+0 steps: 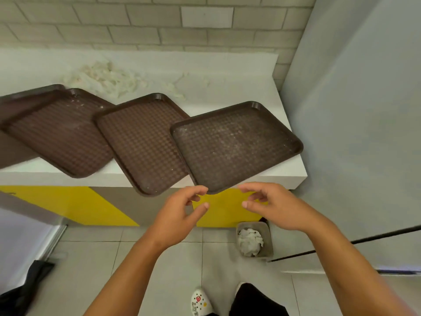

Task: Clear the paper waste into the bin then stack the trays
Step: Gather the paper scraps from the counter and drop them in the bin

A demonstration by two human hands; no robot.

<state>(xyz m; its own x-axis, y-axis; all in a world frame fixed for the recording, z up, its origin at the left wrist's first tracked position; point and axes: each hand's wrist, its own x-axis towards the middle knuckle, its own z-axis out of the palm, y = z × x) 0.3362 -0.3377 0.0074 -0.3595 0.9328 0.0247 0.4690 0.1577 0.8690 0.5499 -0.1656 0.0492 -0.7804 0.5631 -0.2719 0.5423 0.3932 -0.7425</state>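
Observation:
Several brown textured trays lie overlapping on a white counter [227, 71]. The right tray [234, 142] lies on top of the middle tray [141, 142], and both stick out past the front edge. The left tray [61, 133] rests on a further tray at the far left. Shredded white paper [107, 76] lies on the counter behind the trays. A small grey bin [268, 236] on the floor holds crumpled white paper [250, 241]. My left hand [180, 215] and my right hand [271, 206] hover just below the right tray's near corner, fingers apart, holding nothing.
A grey wall panel [355, 133] rises right of the counter, with a thin dark rod [364, 242] across it. The counter front is yellow and grey. A dark bag [25, 286] lies on the tiled floor at the lower left. My shoe [200, 302] stands below.

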